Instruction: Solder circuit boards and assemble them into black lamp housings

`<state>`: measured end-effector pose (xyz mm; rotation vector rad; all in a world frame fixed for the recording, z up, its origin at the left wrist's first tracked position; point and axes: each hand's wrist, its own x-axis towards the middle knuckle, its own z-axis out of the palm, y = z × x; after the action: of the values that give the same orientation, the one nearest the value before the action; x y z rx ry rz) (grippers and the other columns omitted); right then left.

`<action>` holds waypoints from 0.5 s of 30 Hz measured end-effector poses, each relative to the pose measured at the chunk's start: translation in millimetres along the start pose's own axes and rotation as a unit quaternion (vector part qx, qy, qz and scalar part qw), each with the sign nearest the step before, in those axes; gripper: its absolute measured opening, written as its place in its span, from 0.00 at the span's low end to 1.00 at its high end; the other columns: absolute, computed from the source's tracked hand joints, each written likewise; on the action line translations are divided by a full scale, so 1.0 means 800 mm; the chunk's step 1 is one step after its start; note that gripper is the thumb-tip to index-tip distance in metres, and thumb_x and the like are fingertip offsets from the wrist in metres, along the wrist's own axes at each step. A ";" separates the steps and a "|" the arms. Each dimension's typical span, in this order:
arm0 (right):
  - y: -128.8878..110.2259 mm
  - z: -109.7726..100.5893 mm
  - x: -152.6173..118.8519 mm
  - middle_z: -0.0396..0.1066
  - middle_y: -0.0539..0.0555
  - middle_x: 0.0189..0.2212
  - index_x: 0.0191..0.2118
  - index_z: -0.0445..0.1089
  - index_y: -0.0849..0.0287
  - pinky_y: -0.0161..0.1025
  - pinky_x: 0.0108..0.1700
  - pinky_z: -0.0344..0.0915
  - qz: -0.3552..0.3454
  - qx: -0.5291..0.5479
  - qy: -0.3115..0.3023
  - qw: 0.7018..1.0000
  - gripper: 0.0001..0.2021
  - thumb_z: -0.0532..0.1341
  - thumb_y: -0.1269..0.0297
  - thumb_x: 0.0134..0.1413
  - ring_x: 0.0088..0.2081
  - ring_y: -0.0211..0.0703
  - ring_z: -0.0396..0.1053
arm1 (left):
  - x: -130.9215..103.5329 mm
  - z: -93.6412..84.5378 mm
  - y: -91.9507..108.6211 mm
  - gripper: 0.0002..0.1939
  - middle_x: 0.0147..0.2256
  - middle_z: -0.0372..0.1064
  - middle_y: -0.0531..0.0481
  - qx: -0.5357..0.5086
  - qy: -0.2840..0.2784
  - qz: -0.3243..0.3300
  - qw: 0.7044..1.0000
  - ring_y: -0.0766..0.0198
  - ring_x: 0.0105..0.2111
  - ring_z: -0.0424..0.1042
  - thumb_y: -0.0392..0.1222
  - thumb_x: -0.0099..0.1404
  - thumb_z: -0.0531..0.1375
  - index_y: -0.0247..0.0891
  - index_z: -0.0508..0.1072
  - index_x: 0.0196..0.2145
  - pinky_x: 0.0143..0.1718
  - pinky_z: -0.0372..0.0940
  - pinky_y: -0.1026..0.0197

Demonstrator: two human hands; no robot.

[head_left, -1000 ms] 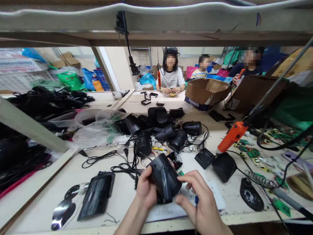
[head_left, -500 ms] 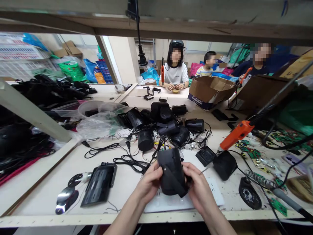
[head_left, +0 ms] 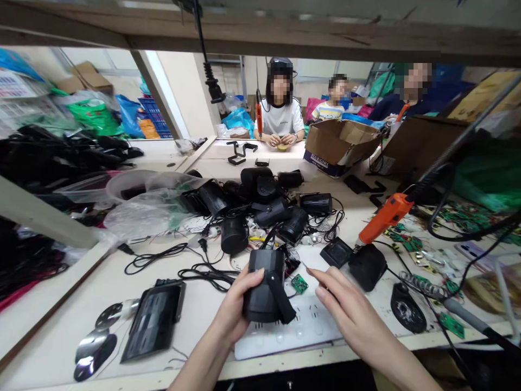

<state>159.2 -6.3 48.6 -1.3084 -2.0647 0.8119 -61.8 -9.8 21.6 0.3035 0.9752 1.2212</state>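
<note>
My left hand (head_left: 236,296) grips a black cylindrical housing (head_left: 264,285) with a swivel bracket on its side, holding it tilted above a white power strip (head_left: 260,345). To its right, my right hand (head_left: 342,301) has thumb and fingers pinched on a thin metal piece (head_left: 304,266), whose kind is too small to make out. Between the hands, a small green circuit board (head_left: 299,283) lies close to the housing, with wires beside it. A black cable leaves the back of the housing.
Several black housings (head_left: 234,235) with cords are piled ahead. An orange electric screwdriver (head_left: 385,217) hangs at the right, near loose circuit boards (head_left: 451,325). A black panel (head_left: 154,320) and shiny discs (head_left: 91,347) lie left. Across the bench, people sit by a cardboard box (head_left: 342,144).
My right hand has let go of the housing and moved away to the right. The housing has turned in my left hand, and the green circuit board has come into view.
</note>
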 end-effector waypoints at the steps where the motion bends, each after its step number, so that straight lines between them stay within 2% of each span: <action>1: -0.008 -0.006 -0.003 0.71 0.54 0.36 0.54 0.69 0.56 0.37 0.42 0.68 -0.027 -0.007 -0.014 1.000 0.17 0.50 0.64 0.67 0.39 0.42 0.72 | 0.001 0.000 0.002 0.25 0.29 0.76 0.50 0.003 -0.004 0.009 1.000 0.63 0.27 0.74 0.42 0.45 0.72 0.35 0.75 0.42 0.28 0.66 0.66; 4: -0.028 -0.010 -0.009 0.73 0.55 0.38 0.54 0.69 0.58 0.36 0.41 0.68 -0.101 -0.008 -0.024 0.995 0.16 0.51 0.70 0.66 0.39 0.41 0.73 | 0.003 0.001 0.006 0.24 0.29 0.76 0.50 0.029 -0.009 0.021 0.999 0.64 0.26 0.72 0.41 0.44 0.71 0.34 0.76 0.41 0.27 0.66 0.66; 7: -0.036 -0.005 -0.007 0.74 0.55 0.34 0.49 0.72 0.60 0.34 0.37 0.67 -0.148 0.000 0.002 0.989 0.14 0.52 0.73 0.64 0.35 0.40 0.73 | 0.005 0.003 0.006 0.21 0.30 0.77 0.50 0.054 -0.003 0.023 0.998 0.66 0.25 0.71 0.42 0.44 0.71 0.34 0.76 0.38 0.28 0.66 0.66; 10: -0.036 0.000 -0.003 0.71 0.54 0.30 0.46 0.73 0.61 0.34 0.31 0.64 -0.154 -0.011 0.037 0.987 0.14 0.53 0.75 0.63 0.30 0.39 0.71 | 0.006 0.004 0.005 0.18 0.28 0.77 0.51 0.051 0.011 0.017 0.998 0.67 0.24 0.70 0.42 0.42 0.72 0.34 0.76 0.32 0.27 0.66 0.67; 15: -0.034 0.002 0.001 0.71 0.54 0.28 0.46 0.74 0.62 0.34 0.30 0.63 -0.151 -0.007 0.054 0.987 0.14 0.53 0.76 0.63 0.29 0.39 0.70 | 0.007 0.005 0.004 0.17 0.26 0.75 0.50 0.018 0.023 -0.024 0.999 0.65 0.24 0.71 0.42 0.39 0.72 0.33 0.75 0.26 0.27 0.67 0.66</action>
<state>141.9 -15.5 67.6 -0.9885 -2.1161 0.5807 -61.1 -2.6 23.3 0.2792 1.0392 1.1720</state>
